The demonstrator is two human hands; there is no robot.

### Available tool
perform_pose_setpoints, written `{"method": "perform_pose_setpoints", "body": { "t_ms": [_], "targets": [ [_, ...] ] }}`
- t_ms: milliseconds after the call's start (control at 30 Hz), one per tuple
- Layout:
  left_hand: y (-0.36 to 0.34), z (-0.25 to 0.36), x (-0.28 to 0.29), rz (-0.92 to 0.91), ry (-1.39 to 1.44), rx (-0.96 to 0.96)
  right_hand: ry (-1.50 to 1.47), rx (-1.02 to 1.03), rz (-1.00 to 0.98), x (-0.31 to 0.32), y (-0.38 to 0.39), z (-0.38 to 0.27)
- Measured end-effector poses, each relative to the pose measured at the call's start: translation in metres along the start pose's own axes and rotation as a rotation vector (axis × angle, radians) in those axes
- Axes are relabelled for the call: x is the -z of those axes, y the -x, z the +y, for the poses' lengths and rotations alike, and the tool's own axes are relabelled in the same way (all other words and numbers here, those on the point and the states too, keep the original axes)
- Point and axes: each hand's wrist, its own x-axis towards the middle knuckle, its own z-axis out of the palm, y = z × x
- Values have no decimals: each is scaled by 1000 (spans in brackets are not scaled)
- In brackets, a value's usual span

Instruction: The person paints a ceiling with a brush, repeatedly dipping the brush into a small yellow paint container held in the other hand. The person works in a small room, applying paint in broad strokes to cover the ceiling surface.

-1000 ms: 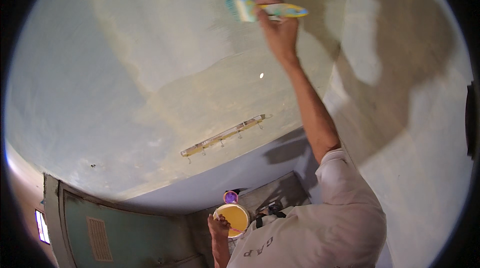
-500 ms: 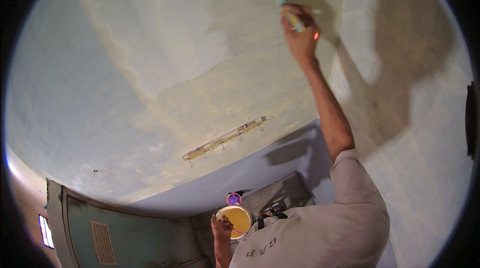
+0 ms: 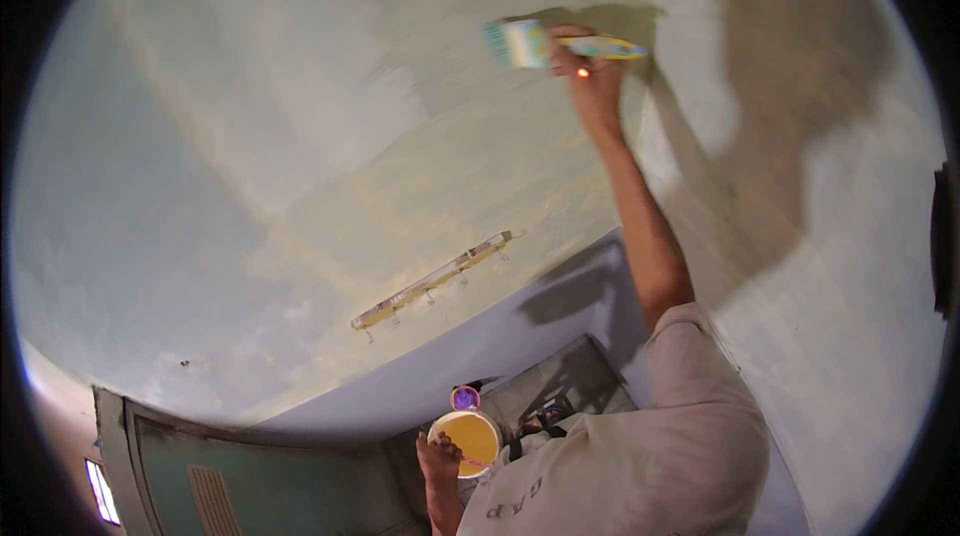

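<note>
Two hands show, well apart. One hand (image 3: 592,86), raised on a long bare arm, is closed around the handle of a wide paintbrush (image 3: 545,44), whose blurred bristles lie against the pale ceiling (image 3: 300,136). Which hand is left or right is hard to tell from this odd angle. Low down, the other hand (image 3: 438,456) grips the rim of a small yellow paint bucket (image 3: 470,436). A hook rail (image 3: 430,281) sits on the ceiling's edge; the person's head is hidden.

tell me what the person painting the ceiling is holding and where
The raised hand grips a paintbrush by its handle; the lower hand holds a yellow bowl at its side.
</note>
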Motion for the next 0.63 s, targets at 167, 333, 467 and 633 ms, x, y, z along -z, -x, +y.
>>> {"method": "perform_pose_setpoints", "body": {
  "t_ms": [167, 333, 467, 633],
  "targets": [
    [1, 1, -7, -22, -19, -7, 104, 9, 282, 96, -4, 34],
    [-16, -2, 9, -87, 246, -69, -154, -491, 194, 84, 95, -11],
    [9, 25, -40, -132, 33, -105, -349, -1090, -444, 80, 236, -18],
    [58, 54, -83, -103, -22, -132, -246, -1118, -990, -8, 353, -63]
  ]
}}
